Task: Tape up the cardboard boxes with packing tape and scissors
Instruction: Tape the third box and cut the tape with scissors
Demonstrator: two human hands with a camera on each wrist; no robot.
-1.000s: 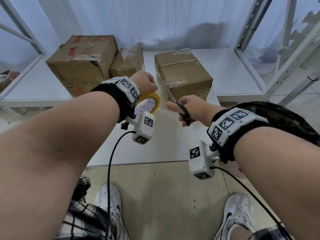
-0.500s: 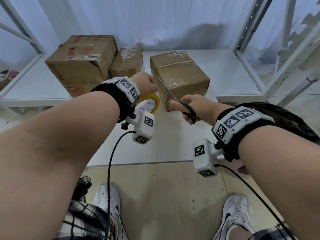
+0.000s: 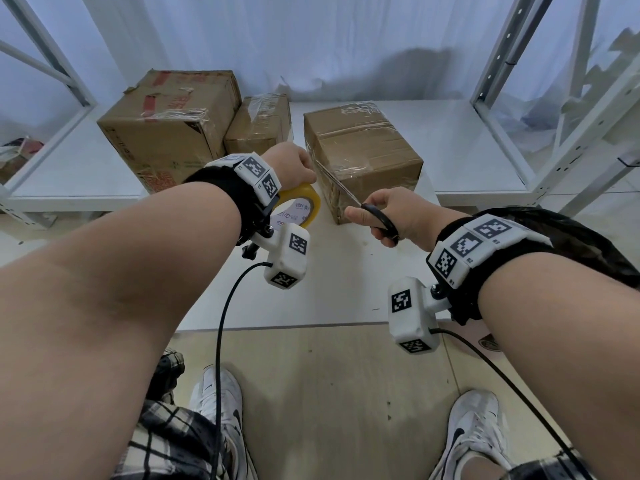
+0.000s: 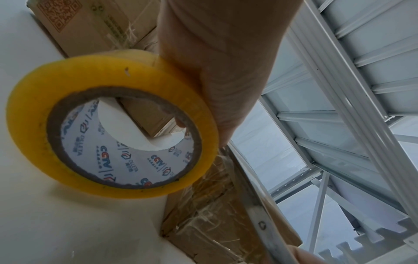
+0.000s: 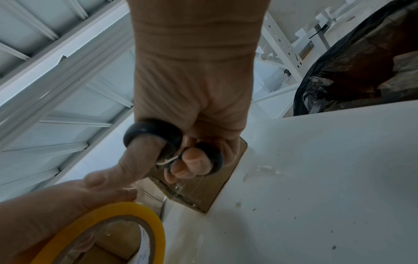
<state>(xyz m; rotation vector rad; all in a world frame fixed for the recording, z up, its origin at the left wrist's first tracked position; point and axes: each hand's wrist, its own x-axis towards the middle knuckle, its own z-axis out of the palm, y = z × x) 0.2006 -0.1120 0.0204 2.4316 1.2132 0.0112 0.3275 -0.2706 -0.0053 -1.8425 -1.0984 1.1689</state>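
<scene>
My left hand (image 3: 294, 164) grips a yellow roll of packing tape (image 3: 304, 202) (image 4: 108, 128) just left of a tape-wrapped cardboard box (image 3: 363, 154) on the white table (image 3: 329, 271). A clear strip runs from the roll towards the box's near left corner. My right hand (image 3: 391, 213) holds black-handled scissors (image 3: 379, 218) (image 5: 172, 142), thumb through one loop and fingers through the other. Their blades (image 3: 337, 188) point up-left along the box's left edge towards the left hand. Whether the blades are closed cannot be told.
Two more taped boxes, a large one (image 3: 166, 126) and a small one (image 3: 259, 123), stand at the back left. White metal shelving (image 3: 512, 81) rises on the right, and a black plastic bag (image 3: 581, 233) lies by my right forearm. My feet stand on the floor below.
The wrapped box has shifted left and a little back, turning slightly. My right hand with the scissors has moved right and down a little. The left hand with the roll has stayed put.
</scene>
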